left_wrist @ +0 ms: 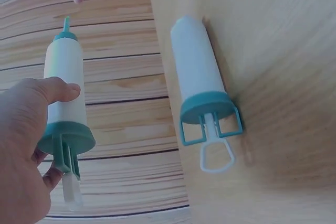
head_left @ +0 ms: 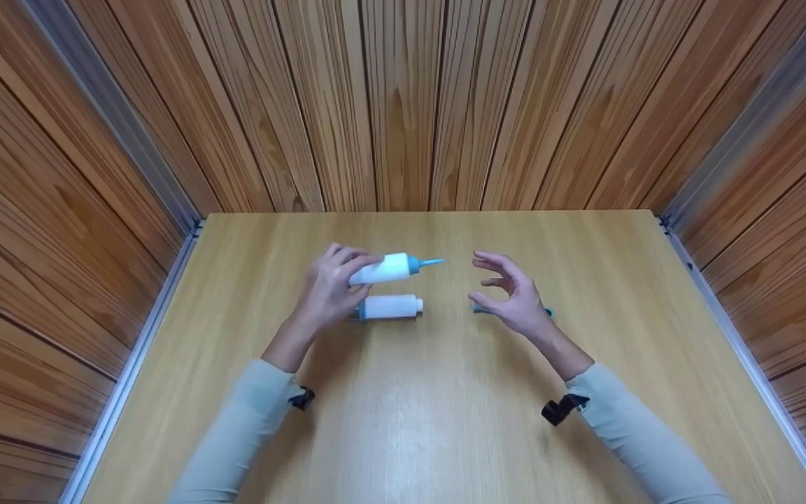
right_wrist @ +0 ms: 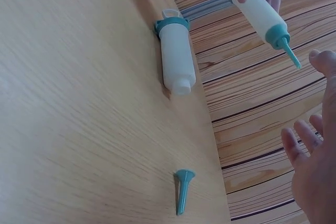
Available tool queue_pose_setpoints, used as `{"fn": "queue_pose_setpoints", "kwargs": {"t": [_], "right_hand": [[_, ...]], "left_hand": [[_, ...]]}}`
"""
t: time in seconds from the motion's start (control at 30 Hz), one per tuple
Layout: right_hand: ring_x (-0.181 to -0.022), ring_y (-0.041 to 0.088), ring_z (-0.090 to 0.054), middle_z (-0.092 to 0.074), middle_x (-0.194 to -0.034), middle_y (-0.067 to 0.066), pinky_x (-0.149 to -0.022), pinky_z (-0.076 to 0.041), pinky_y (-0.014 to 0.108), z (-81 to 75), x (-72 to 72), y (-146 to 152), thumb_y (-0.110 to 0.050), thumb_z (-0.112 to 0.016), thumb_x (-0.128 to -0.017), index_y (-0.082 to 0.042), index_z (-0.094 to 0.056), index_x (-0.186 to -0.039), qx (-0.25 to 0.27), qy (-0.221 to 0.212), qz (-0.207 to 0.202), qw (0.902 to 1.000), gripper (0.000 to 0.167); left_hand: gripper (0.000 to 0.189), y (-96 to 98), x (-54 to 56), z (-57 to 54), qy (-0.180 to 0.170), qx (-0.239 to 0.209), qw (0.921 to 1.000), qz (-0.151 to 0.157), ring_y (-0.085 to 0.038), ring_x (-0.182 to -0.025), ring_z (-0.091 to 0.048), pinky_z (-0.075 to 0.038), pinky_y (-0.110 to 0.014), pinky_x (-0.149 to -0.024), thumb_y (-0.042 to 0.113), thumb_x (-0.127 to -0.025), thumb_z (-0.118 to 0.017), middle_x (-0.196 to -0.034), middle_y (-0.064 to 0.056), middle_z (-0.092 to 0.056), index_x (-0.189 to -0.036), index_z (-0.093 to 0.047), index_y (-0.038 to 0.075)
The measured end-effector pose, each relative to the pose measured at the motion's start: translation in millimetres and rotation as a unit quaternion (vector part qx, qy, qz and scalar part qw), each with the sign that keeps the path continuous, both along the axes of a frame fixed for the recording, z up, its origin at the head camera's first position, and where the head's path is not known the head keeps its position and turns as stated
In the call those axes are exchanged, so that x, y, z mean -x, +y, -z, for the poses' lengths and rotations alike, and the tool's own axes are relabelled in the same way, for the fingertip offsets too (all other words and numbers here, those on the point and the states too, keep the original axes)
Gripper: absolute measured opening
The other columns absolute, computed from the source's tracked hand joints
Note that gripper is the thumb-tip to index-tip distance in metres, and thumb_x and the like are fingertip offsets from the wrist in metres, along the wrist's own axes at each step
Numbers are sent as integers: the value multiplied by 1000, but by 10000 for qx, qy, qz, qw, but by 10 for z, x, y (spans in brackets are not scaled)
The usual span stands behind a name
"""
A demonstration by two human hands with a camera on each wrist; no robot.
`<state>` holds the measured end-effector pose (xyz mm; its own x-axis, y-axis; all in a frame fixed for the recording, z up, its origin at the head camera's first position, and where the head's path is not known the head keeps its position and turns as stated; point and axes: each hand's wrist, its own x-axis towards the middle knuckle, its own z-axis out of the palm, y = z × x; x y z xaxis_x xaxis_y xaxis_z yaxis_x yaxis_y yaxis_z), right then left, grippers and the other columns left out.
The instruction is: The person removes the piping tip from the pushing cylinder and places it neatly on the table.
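Observation:
My left hand [head_left: 327,290] holds an icing syringe [head_left: 390,267] above the table, thumb across its white barrel. Its teal nozzle [right_wrist: 290,53] points right, toward my other hand. In the left wrist view, the teal collar [left_wrist: 66,136] and clear plunger end show at the base of the barrel. Below it lies a second icing syringe [head_left: 390,306], with a bare white tip and a looped plunger [left_wrist: 217,156]. My right hand [head_left: 513,295] is raised off the nozzle's tip, fingers apart and bent, holding nothing. A loose teal nozzle [right_wrist: 182,190] lies on the table beneath that hand.
The wooden table [head_left: 403,420] has a back edge against a plank wall [head_left: 403,105]. Plank side walls with metal rails [head_left: 130,381] stand left and right. Small black cameras [head_left: 564,409] sit at both wrists.

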<state>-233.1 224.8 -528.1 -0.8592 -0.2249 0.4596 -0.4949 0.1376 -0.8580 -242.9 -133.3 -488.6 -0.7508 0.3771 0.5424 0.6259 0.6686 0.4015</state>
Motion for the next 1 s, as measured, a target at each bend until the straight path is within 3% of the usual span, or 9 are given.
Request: {"fn": "queue_pose_setpoints", "kwargs": {"t": [0.43,0.53,0.77,1.0], "right_hand": [[-141,7,-68,-68,-150,-18,-108,-61,26,-63,-38,-74,12,-83,-92,5,-59,-154,-156,-7,-168,9997,67],[-142,6,-67,-70,-153,-8,-108,-61,26,-73,-41,-89,12,-83,-92,5,-59,-155,-202,27,-214,9996,68],[-141,7,-68,-67,-152,31,-108,-60,24,-82,-59,-123,12,-82,-93,6,-58,-154,-218,70,-253,9994,65],[-138,4,-69,-68,-148,34,-108,-61,23,-95,-91,-156,13,-81,-94,7,-60,-150,-241,38,-309,9992,60]], "left_hand": [[43,152,-124,-98,232,269,9989,310,-33,-117,-70,-63,-51,-96,11,-92,-93,-131,-12,-82,-134,-82,15],[43,171,-134,-109,311,279,9984,392,-32,-116,-70,-63,-51,-94,11,-91,-93,-131,-11,-82,-133,-82,16],[42,213,-171,-123,559,321,9963,573,-31,-112,-72,-65,-48,-92,11,-91,-93,-128,-10,-83,-131,-82,16],[44,271,-233,-150,530,393,9959,625,-30,-113,-72,-66,-46,-94,11,-89,-96,-128,-9,-83,-131,-83,16]]}}
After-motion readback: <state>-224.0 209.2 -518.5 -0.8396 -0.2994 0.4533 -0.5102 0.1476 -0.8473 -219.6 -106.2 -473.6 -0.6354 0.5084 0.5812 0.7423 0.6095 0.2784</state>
